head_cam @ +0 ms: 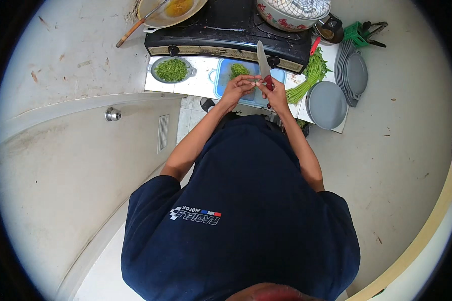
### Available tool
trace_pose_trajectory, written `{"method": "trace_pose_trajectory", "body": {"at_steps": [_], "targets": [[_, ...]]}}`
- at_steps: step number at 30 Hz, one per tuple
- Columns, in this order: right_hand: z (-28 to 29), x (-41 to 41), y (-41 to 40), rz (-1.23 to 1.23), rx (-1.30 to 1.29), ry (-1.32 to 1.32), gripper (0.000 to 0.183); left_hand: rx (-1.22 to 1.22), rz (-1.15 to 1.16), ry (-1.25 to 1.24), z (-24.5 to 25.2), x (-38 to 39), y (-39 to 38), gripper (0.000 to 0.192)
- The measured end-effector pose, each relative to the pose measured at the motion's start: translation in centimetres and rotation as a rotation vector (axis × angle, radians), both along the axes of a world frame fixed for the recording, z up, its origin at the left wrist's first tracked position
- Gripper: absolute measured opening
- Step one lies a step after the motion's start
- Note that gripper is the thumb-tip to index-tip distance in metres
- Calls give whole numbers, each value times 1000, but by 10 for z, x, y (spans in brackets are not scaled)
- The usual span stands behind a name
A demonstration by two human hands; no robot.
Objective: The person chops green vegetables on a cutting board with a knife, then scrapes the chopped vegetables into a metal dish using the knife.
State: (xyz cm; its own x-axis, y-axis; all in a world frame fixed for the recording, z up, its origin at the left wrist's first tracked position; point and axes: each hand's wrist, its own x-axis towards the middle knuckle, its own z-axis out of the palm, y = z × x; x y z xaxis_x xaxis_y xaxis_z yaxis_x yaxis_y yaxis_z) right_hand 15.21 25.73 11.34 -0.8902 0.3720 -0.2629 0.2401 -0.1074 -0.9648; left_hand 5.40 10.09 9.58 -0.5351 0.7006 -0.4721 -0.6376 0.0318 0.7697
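In my right hand point(278, 96) is a kitchen knife point(263, 60) with a red handle, its blade pointing away from me towards the stove. My left hand point(234, 91) meets the right at the fingertips, pinching what looks like a small green piece point(256, 81), too small to name. Both hands are above a blue cutting board point(219, 79), where a heap of finely chopped greens point(239, 70) lies. Left of the board, a grey oval dish point(191, 71) holds more chopped greens point(171, 70). To the right lies a bundle of long green stems with leaves point(305, 83).
Behind the board stands a black gas stove point(226, 39), bearing a pan point(150, 11) with a wooden-handled utensil point(135, 28) and a floral pot point(282, 19) topped by a cloth point(301, 5). Grey plates point(326, 105) and a green utensil basket point(353, 34) are at right.
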Motion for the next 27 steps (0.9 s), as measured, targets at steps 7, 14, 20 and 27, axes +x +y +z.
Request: {"method": "trace_pose_trajectory", "body": {"at_steps": [7,14,20,27], "targets": [[-7,11,4,128,-117,-42,22,30,-134,-48,7,-4,-14,37],[-16,20,-8,-20,-184,-10,21,17,-256,-150,-3,-6,-12,30],[-19,20,-15,-154,-103,-9,24,91,-215,-369,-11,-4,-6,17],[-30,24,-15,-68,-148,-50,24,121,-209,-504,-21,-10,-18,9]]}}
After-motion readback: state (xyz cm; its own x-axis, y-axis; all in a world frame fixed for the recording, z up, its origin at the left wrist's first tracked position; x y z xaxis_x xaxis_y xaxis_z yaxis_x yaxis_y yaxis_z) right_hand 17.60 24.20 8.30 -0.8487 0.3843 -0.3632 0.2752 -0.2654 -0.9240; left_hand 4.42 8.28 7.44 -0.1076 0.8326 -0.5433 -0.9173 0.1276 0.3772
